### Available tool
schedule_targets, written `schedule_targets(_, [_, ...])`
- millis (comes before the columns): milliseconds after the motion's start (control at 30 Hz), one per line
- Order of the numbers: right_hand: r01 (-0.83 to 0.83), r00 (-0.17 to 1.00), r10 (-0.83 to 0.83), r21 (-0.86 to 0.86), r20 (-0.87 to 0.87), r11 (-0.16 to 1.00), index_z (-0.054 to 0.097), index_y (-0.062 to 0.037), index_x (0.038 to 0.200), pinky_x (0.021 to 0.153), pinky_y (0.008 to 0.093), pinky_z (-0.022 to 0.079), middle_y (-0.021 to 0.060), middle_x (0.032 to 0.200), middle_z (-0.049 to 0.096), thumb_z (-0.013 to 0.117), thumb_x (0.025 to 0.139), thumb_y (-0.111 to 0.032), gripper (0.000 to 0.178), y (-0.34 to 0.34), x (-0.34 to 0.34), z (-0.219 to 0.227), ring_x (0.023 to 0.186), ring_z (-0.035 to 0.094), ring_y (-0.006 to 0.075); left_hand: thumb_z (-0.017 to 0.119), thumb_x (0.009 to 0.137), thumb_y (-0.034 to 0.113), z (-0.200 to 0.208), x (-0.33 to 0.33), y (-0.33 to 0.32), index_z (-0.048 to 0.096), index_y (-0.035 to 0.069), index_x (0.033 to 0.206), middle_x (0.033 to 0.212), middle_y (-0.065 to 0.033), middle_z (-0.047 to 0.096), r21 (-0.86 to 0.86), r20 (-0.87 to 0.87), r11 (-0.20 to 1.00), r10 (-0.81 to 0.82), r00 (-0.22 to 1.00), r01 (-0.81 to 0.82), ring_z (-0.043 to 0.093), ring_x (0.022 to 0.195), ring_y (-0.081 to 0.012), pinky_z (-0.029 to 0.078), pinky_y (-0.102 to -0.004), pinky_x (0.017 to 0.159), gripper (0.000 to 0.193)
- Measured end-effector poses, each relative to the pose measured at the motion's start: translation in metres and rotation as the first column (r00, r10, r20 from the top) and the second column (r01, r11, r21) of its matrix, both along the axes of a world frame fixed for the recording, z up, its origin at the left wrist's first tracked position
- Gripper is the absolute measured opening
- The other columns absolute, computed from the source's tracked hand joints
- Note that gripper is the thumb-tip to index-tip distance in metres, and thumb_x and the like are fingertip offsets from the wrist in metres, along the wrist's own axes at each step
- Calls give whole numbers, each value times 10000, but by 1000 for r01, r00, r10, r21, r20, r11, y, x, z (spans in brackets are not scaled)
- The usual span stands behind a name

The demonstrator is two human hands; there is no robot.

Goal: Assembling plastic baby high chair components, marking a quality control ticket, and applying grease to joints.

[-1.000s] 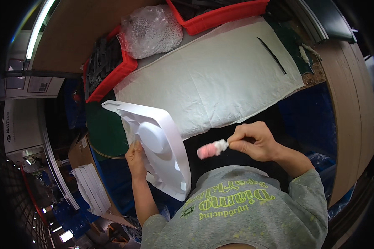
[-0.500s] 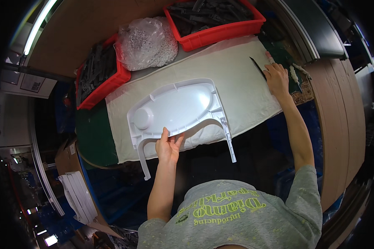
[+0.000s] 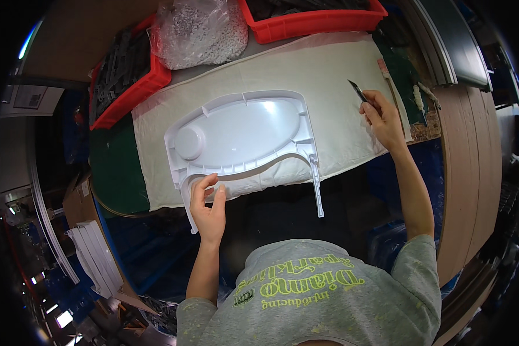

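Note:
A white moulded plastic tray (image 3: 248,132) with two legs, an oval hollow and a round cup-like recess lies on the pale cloth (image 3: 334,75). By the root of its left leg is my left hand (image 3: 207,212), fingers curved and thumb apart, holding nothing. Its fingertips are close to the tray's near edge; whether they touch it I cannot tell. Right of the tray, over the cloth, my right hand (image 3: 383,121) grips a slim dark craft knife (image 3: 356,89). The pointed blade is directed up and to the left.
Two red bins (image 3: 158,75) (image 3: 323,26) of dark grey parts stand along the back. Between them sits a clear bag (image 3: 199,34) of small white pieces. A red-ended tool (image 3: 383,68) lies at the cloth's right edge. Stacked white parts (image 3: 95,259) stand lower left.
My right hand has lifted the craft knife from the cloth. My left hand has let go of the tray's near edge and shifted left toward the leg. The whole view has shifted somewhat.

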State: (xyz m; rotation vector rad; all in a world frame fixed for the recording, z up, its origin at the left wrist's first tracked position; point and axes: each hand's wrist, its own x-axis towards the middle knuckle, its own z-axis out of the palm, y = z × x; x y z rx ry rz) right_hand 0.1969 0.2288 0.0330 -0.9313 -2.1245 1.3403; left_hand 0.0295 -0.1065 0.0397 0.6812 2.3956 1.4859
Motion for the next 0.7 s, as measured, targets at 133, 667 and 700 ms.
schedule_targets(133, [-263,954,232,163,188,951,612,-26,917,558,320,423,132,652,571,535,862,-156,161,-45,2,7,580,546,259,675,721,100,-4,-3,46,620,48,958,886,-67,582,-140,-395,961,-275,877,239,543,836,-209,384,-321,762,249])
schedule_targets(667, [-364,926,281,404,250,839,658,-62,760,522,353,448,89,689,622,599,797,-187,143,-58,-1,-14,594,586,277,731,639,218,-42,-5,71,615,115,653,623,11,499,-302,-586,919,-387,712,252,461,619,-193,335,-314,553,156])
schedule_targets(700, [-364,926,280,398,254,842,658,-62,760,522,353,448,89,689,622,599,797,-187,143,-59,0,-15,594,586,277,728,645,223,-41,-4,71,613,114,649,618,8,496,-298,-591,922,-380,712,245,459,617,-195,335,-314,550,158])
